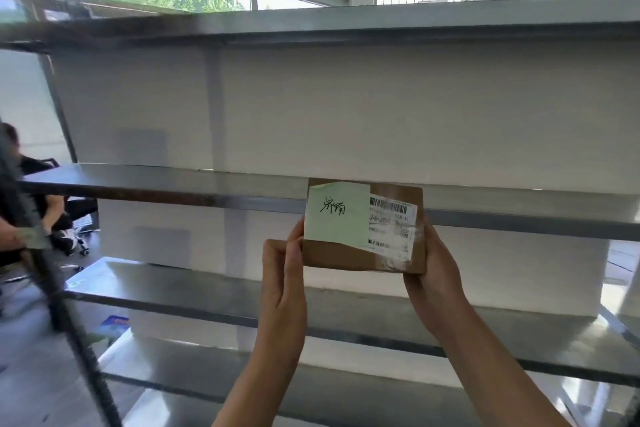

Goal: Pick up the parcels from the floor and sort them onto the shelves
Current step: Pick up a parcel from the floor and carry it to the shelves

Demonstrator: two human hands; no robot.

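A small brown cardboard parcel [391, 253] with a pale green handwritten note and a white barcode label is held up in front of the metal shelves. My left hand [284, 274] grips its left edge, thumb near the green note. My right hand [433, 274] holds its right side and lower corner. The parcel sits at the height of the second shelf [156, 184], just before its front edge; whether it touches the shelf I cannot tell.
The grey metal shelf unit has a top shelf [346, 24], a third shelf [194, 291] and a lower one [194, 385], backed by white panels. A dark upright post [45, 274] stands at left. A seated person [20, 204] is far left. A blue packet [114, 324] lies on the floor.
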